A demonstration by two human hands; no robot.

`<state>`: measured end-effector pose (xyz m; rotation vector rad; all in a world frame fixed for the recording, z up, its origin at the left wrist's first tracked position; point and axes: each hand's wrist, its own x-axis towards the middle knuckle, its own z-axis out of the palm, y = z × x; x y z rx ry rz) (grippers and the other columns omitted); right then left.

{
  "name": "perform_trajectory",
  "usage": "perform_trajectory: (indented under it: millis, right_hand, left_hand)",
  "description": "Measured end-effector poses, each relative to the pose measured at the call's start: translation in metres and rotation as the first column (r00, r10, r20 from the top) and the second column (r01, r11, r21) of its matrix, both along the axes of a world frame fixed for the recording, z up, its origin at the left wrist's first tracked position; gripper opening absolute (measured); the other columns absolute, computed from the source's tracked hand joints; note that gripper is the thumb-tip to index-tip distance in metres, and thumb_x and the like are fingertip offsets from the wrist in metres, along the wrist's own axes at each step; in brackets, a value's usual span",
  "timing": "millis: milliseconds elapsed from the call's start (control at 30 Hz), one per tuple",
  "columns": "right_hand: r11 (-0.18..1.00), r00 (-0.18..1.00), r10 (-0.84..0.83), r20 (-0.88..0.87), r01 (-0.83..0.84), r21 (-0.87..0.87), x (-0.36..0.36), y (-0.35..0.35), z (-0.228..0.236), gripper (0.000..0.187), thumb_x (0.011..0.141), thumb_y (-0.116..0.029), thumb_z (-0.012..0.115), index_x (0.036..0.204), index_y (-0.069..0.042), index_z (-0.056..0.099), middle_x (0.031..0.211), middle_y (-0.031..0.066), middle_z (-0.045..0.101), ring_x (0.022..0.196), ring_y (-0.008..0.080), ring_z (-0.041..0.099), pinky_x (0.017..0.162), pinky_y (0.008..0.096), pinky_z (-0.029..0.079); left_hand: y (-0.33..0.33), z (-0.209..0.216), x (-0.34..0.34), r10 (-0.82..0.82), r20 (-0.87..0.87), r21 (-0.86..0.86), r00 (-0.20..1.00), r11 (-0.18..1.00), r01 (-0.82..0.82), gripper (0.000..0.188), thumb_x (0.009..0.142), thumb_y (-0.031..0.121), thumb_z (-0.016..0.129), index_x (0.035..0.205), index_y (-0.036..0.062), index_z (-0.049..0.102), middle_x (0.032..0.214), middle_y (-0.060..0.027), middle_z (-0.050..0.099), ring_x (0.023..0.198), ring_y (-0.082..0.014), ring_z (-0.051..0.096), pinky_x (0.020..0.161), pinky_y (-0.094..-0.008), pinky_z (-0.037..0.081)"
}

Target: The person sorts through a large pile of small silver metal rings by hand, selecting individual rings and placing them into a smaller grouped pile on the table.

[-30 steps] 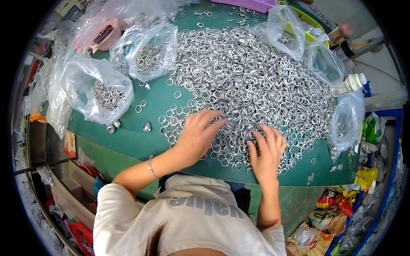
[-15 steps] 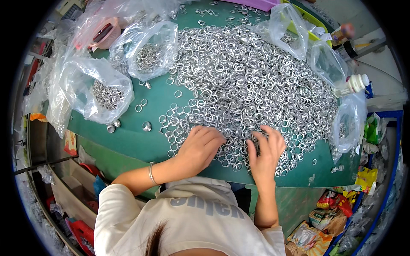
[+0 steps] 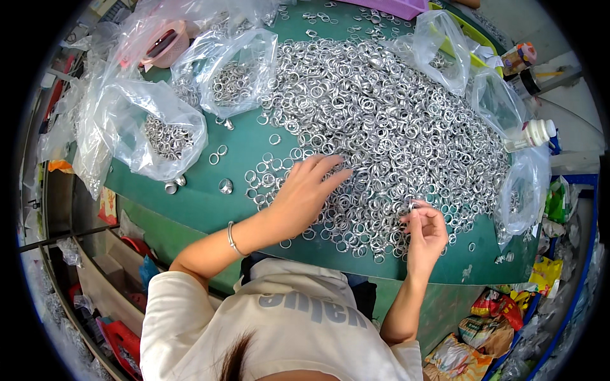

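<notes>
A broad pile of silver rings [image 3: 375, 120] covers the middle and right of the green table [image 3: 197, 197]. Over its near left part, my left hand [image 3: 308, 193] reaches with fingers apart, touching or just above the rings, and nothing shows in its grip. Nearer the table's front edge, my right hand [image 3: 427, 236] is closed in a pinch, thumb against the fingers. A small silver ring [image 3: 412, 206] seems to be at its fingertips, partly hidden by them. A few loose rings [image 3: 225, 186] lie to the left of the pile.
Clear plastic bags holding rings stand at the left [image 3: 168, 136], back left [image 3: 235, 82] and right edge [image 3: 515, 203]. A pink basket [image 3: 170, 54] sits far left, a yellow-green tray [image 3: 473, 38] far right. A white-capped bottle [image 3: 537, 132] lies at the right.
My left hand has moved forward over the pile and spread its fingers. My right hand has shifted right and closed from an open pose into a pinch.
</notes>
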<state>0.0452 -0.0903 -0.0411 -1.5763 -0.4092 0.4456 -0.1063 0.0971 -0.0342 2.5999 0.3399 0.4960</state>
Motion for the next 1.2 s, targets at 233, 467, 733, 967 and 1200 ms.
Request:
perform_trajectory:
  millis: [233,467,733,967,1200]
  right_hand:
    - [0.946,0.866,0.013,0.501,0.152,-0.287,0.015,-0.007,-0.001,0.009,0.084,0.003,0.056,0.092,0.003,0.060,0.088,0.0092,0.062,0.072,0.0140,0.059,0.062,0.0239,0.047]
    - [0.909,0.657,0.213,0.723,0.139,-0.394,0.001,0.000,0.012,0.011,0.076,-0.002,0.066,0.086,-0.002,0.061,0.090,0.0103,0.058,0.087,0.0279,0.052,0.078,0.0368,0.041]
    - [0.912,0.654,0.169,0.737,0.180,-0.369,0.007,-0.007,0.016,0.013,0.076,0.003,0.064,0.087,-0.002,0.058,0.097,0.0120,0.060,0.089,0.0264,0.054,0.078,0.0359,0.043]
    - [0.857,0.702,0.219,-0.678,0.194,0.478,0.003,-0.011,0.019,0.016,0.090,-0.008,0.048,0.105,-0.002,0.050,0.102,0.0141,0.054,0.068,0.0157,0.046,0.062,0.0265,0.041]
    - [0.949,0.953,0.296,0.069,-0.286,-0.132,-0.021,0.007,0.006,0.013,0.082,-0.002,0.063,0.094,-0.003,0.063,0.072,0.0009,0.044,0.057,0.0094,0.042,0.050,0.0237,0.034]
  left_hand:
    - [0.016,-0.004,0.010,-0.140,-0.112,0.031,0.984,0.989,0.144,0.032,0.067,-0.006,0.058,0.099,0.0020,0.059,0.112,-0.0099,0.052,0.105,-0.0281,0.048,0.089,-0.0374,0.036]
    - [0.015,-0.002,0.005,0.049,0.186,-0.268,0.981,0.963,0.003,0.018,0.074,-0.003,0.067,0.089,0.0017,0.059,0.095,-0.0121,0.059,0.084,-0.0276,0.059,0.071,-0.0338,0.048]
    - [0.011,0.002,-0.012,0.202,0.032,-0.566,0.979,0.811,-0.149,0.015,0.072,-0.005,0.070,0.079,-0.0010,0.057,0.086,-0.0082,0.059,0.072,-0.0139,0.058,0.062,-0.0259,0.050]
    - [0.011,-0.001,-0.022,0.228,0.226,-0.901,0.947,-0.321,0.292,0.009,0.080,0.009,0.048,0.088,0.0051,0.048,0.080,-0.0152,0.055,0.058,-0.0154,0.048,0.049,-0.0214,0.037]
    - [-0.012,-0.003,-0.020,0.170,-0.052,-0.870,0.984,0.475,-0.128,0.016,0.080,0.002,0.057,0.096,0.0035,0.056,0.079,-0.0077,0.051,0.066,-0.0167,0.051,0.055,-0.0265,0.039]
